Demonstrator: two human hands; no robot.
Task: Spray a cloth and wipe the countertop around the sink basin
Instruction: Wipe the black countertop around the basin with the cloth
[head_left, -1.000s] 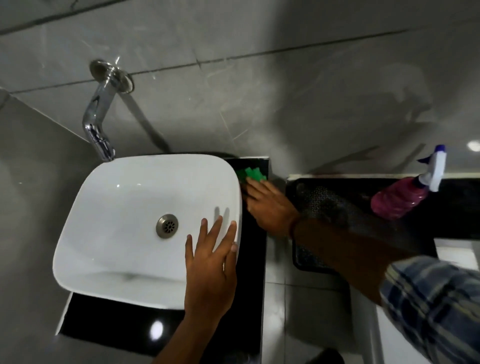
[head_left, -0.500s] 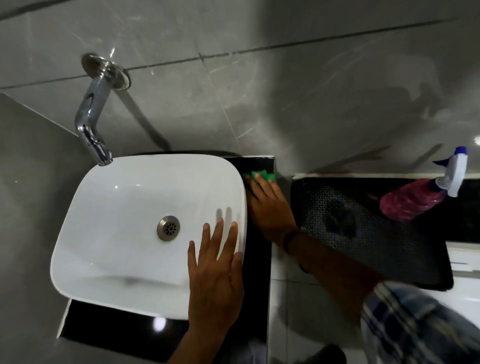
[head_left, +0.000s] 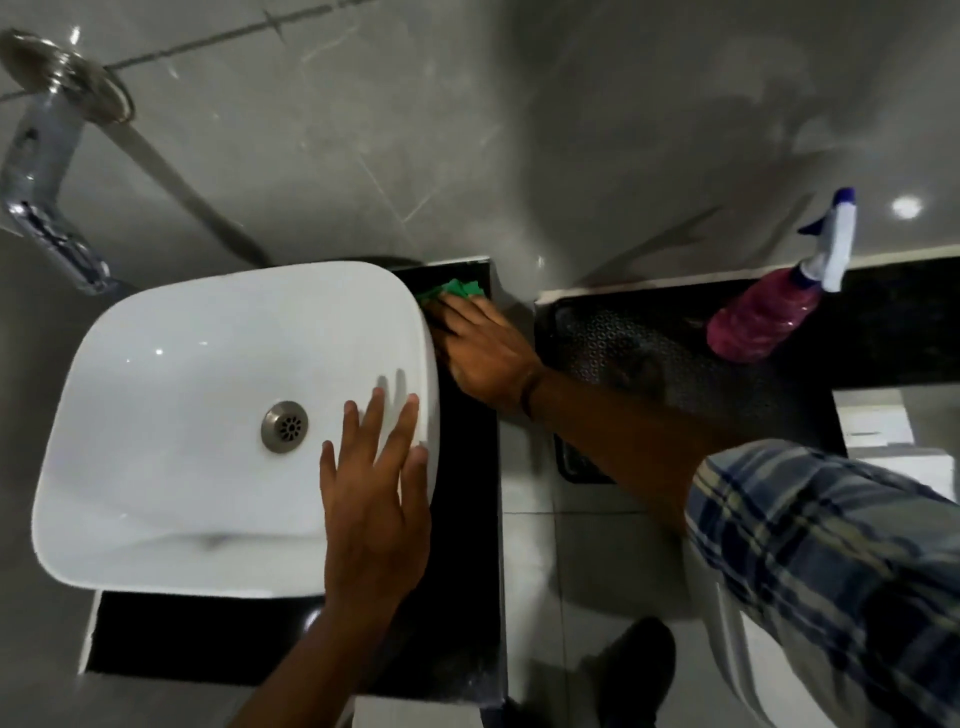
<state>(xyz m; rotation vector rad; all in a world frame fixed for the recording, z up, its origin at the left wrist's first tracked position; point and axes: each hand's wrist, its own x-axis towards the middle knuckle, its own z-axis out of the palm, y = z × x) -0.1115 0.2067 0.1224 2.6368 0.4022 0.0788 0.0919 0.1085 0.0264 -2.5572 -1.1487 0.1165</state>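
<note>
A white sink basin (head_left: 171, 395) sits on a black countertop (head_left: 467, 499). My right hand (head_left: 483, 353) presses a green cloth (head_left: 457, 289) flat on the narrow counter strip at the basin's far right corner; most of the cloth is hidden under the fingers. Resting flat on the basin's right rim is my left hand (head_left: 374, 499), fingers spread, with nothing in it. A pink spray bottle (head_left: 758, 322) with a white and blue trigger head stands on a separate black ledge to the right.
A chrome faucet (head_left: 41, 171) juts from the grey tiled wall at the upper left. A black perforated mat (head_left: 649, 358) covers the right ledge. A gap with grey floor tile separates the two counters. A dark shoe (head_left: 639, 665) shows below.
My right hand with the cloth has slid a little along the strip beside the basin. The left hand stays on the rim. The view has shifted slightly.
</note>
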